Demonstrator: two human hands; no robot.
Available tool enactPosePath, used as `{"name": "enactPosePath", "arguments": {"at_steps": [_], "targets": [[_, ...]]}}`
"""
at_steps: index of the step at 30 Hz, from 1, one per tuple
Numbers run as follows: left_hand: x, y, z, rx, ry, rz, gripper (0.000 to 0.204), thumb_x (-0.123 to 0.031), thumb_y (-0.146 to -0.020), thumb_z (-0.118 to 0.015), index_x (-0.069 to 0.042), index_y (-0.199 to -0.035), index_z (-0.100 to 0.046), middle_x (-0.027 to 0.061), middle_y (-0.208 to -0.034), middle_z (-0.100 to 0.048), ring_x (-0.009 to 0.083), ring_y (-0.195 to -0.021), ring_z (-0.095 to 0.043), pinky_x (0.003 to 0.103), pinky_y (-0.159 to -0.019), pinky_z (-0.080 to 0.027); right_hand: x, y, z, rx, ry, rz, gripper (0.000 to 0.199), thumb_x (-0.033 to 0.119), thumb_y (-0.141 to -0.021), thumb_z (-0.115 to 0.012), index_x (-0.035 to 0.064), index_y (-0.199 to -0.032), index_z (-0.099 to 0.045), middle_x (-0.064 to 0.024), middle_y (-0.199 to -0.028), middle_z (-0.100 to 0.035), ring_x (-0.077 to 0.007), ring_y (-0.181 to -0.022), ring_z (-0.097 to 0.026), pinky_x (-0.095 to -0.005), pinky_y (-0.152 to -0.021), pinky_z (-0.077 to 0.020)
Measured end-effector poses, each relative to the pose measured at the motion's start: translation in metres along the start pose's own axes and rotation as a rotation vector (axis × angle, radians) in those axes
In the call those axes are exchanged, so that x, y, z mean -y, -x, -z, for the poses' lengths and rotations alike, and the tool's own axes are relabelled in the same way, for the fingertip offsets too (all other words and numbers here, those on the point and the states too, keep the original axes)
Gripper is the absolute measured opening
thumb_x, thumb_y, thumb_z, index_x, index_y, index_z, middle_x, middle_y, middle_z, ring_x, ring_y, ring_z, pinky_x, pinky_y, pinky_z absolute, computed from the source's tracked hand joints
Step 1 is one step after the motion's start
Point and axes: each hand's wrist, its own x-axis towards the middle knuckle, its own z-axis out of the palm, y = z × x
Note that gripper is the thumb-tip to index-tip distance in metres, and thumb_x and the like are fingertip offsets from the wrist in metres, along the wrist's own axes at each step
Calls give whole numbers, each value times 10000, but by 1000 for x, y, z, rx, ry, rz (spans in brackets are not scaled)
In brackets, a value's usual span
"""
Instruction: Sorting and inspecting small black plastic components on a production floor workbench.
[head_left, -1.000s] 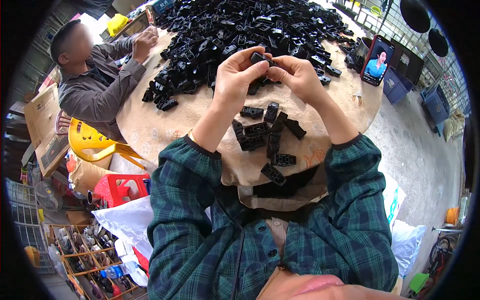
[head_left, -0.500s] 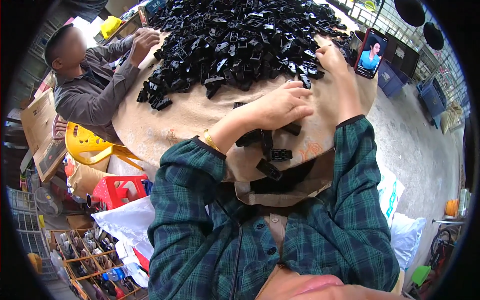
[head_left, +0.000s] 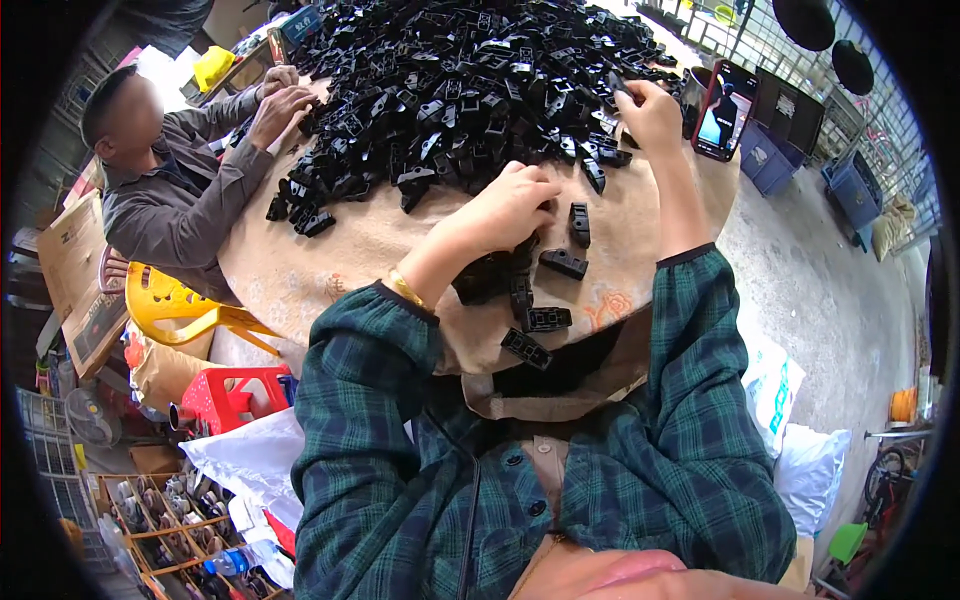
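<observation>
**Hands among black plastic parts**

Black parts (head_left: pixel 470 90) lie heaped on the round table (head_left: pixel 330 250). The left hand (head_left: pixel 510 205) rests curled on a small near cluster (head_left: pixel 500 280); its grip is hidden. The right hand (head_left: pixel 650 115) pinches a part at the heap's edge, beside a phone (head_left: pixel 722 112).

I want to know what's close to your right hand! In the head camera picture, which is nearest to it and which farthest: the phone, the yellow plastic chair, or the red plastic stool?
From the right hand:
1. Upright phone with lit screen, just right of it.
2. Yellow plastic chair, far left, beside the table.
3. Red plastic stool, lower left, on the floor.
</observation>
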Motion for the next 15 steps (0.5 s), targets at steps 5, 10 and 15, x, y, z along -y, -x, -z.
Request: {"name": "enactPosePath", "arguments": {"at_steps": [5, 10, 15], "targets": [[1, 4, 10, -65, 23, 104, 275, -54, -718, -634, -37, -992, -625, 118, -935, -578, 277, -889, -550, 344, -818, -449, 51, 22, -7, 236, -596, 77, 267, 126, -891, -481, -4, -1116, -540, -67, -799, -638, -65, -611, -575, -192, -569, -486], [4, -2, 32, -449, 1133, 453, 230, -77, -911, -456, 26, -1102, -532, 117, -1000, -597, 192, -805, -624, 289, -743, -537, 82, 42, -5, 591, -927, -36, 246, 94, -897, -483, -5, -1112, -550, -73, -827, -623, -97, -662, -599, -223, -603, -515], [15, 0, 31, -553, 1477, 498, 257, -99, -886, -526, 37, -1103, -501, 98, -957, -596, 158, -812, -615, 254, -738, -534, 87, 55, -22, 665, -856, 3, 225, 90, -891, -501, -30, -1069, -567, -58, -819, -616, -104, -663, -597, -221, -597, -507]]}}
